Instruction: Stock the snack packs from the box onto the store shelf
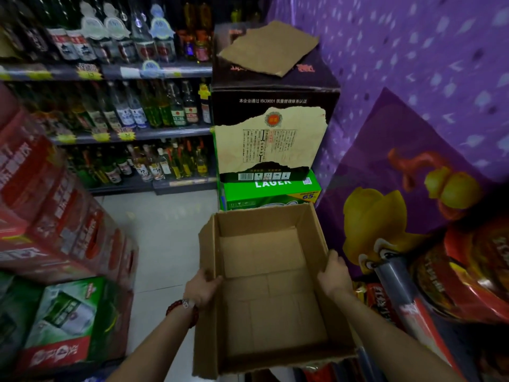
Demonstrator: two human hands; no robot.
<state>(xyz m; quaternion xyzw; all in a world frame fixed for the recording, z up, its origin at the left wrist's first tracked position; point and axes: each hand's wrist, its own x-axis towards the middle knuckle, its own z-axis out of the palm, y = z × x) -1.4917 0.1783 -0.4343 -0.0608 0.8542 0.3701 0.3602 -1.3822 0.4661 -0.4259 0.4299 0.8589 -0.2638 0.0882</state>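
An open brown cardboard box point(272, 288) is held up in front of me, and only its bare bottom shows inside. My left hand point(202, 288) grips the box's left wall, thumb over the rim. My right hand point(334, 274) grips the right wall, fingers curled over the edge. Red and orange snack packs point(371, 296) lie at the lower right, behind a grey shelf rail point(399, 288).
Shelves of bottles point(143, 111) fill the left back. A dark carton point(272, 128) stands on a green lager case point(271, 194) straight ahead, with torn cardboard on top. Red crates point(63, 216) and a green case point(66, 321) stack at left. Purple display point(413, 106) at right. Pale floor point(165, 230) between.
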